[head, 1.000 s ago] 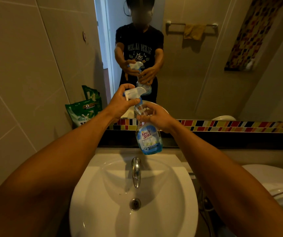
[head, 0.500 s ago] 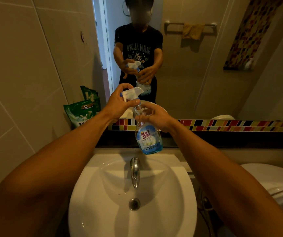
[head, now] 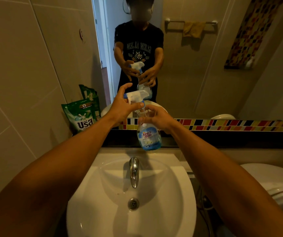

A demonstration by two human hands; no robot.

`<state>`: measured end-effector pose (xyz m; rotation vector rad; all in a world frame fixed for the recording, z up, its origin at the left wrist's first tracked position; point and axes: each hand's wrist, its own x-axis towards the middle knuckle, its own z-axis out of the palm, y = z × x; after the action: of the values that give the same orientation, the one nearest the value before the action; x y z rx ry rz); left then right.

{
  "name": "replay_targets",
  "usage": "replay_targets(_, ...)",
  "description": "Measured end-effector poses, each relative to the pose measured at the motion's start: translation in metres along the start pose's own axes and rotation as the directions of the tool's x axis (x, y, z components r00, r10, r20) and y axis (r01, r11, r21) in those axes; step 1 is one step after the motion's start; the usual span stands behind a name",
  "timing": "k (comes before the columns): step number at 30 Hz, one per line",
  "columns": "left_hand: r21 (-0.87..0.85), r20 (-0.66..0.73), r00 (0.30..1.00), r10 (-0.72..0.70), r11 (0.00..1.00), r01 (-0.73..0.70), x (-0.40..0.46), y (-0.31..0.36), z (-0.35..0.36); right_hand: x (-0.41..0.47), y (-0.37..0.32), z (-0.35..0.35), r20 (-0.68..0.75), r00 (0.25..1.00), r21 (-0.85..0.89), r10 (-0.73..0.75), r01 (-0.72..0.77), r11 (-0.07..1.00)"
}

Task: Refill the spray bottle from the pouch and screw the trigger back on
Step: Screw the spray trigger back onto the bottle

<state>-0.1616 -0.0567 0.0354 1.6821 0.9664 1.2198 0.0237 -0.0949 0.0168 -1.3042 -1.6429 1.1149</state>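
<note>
— Bottle first: where is it, measured from the faucet (head: pixel 134 171)?

— Spray bottle (head: pixel 149 136) hangs in the air above and just behind the faucet, over the back rim of the sink (head: pixel 176 202), roughly upright, its blue "King's Stella" label facing the camera. Blue liquid shows in its lower part.

— And the hands?

— Right hand (head: pixel 156 119) has its grip wrapped around the bottle's clear shoulder, above the label. Left hand (head: pixel 122 106), higher above the faucet and a little to its left, has its grip clenched on the white trigger (head: pixel 136 96) at the neck, thumb and fingers curled around the head, nozzle pointing left.

— Is the trigger seated?

— It sits on top of the neck; whether the thread is fully tight, I cannot tell.

— Pouch?

— Green pouch (head: pixel 81 117) stands well to the left of the faucet and behind it, leaning in the corner against the tiled wall (head: pixel 26 74), apart from both hands.

— Anything else?

— Behind the faucet, the mirror (head: pixel 205 74) repeats the person, both hands and the bottle. A toilet (head: pixel 277 185) sits to the faucet's right.
</note>
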Motion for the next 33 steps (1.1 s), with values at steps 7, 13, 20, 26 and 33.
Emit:
replay_targets(7,-0.003,-0.002,0.982,-0.188,0.982,0.188,-0.023,-0.022,0.026,0.002,0.024,-0.013,-0.144,0.990,-0.091,-0.010,-0.003,0.996)
replay_targets(13,0.099,0.059,0.922,-0.382,0.922,0.375,-0.030,-0.082,0.055,0.017,0.053,-0.031,-0.229,0.973,-0.076,0.033,-0.051,0.996)
replay_targets(20,-0.003,0.155,0.880,-0.449,0.890,0.455,-0.014,-0.113,0.108,0.038,0.086,-0.056,-0.223,0.974,-0.049,0.033,-0.045,0.998)
replay_targets(26,-0.066,0.159,0.859,-0.488,0.862,0.502,0.001,-0.133,0.137,0.055,0.114,-0.074,-0.182,0.982,-0.028,0.050,-0.056,0.998)
replay_targets(33,-0.057,0.104,0.875,-0.473,0.875,0.480,0.012,-0.148,0.153,0.067,0.128,-0.088,-0.129,0.991,-0.034,0.046,-0.051,0.998)
